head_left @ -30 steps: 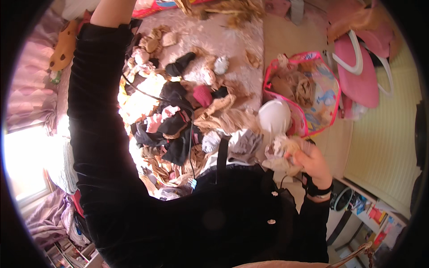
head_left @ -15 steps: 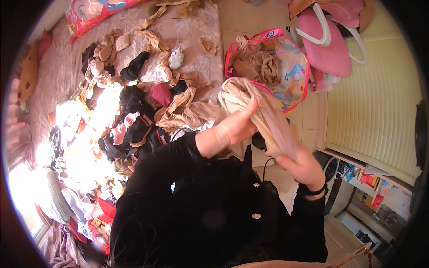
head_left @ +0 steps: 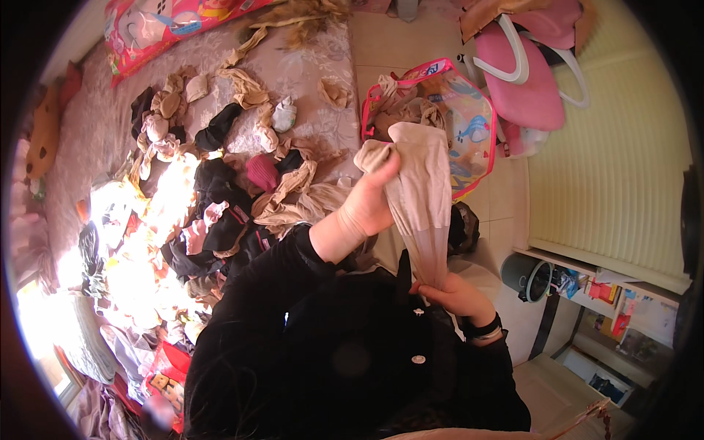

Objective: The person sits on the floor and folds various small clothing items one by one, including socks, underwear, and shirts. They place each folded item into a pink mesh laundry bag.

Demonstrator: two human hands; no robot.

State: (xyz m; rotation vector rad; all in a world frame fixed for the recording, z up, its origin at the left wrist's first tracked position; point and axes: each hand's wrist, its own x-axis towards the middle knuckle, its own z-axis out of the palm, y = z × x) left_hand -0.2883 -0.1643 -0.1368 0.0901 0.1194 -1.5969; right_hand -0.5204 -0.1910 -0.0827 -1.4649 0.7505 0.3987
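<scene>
A pair of beige stockings (head_left: 422,192) is stretched between my hands in front of my chest. My left hand (head_left: 367,202) grips it near the foot ends, thumb pressed over a folded part. Lower and to the right, my right hand (head_left: 456,297) pinches the thinner, sheerer part between thumb and fingers. Just beyond the feet is a see-through bag (head_left: 475,126) with pink edging, partly hidden by the stockings. More beige hosiery (head_left: 418,111) lies inside that bag. Loose beige stockings (head_left: 293,196) and a pink knitted sock (head_left: 262,172) lie on the bed to the left.
The bed (head_left: 308,66) carries a sunlit heap of socks and clothes (head_left: 213,176). A pink chair (head_left: 517,84) with white arms stands at the far right. Nearer are a grey bin (head_left: 524,275) and low shelves (head_left: 623,308). A pink package (head_left: 183,26) lies at the far left.
The stockings have been drawn out straighter, their feet now showing flat. My right hand has moved down and left, towards my chest; my left hand has shifted slightly left.
</scene>
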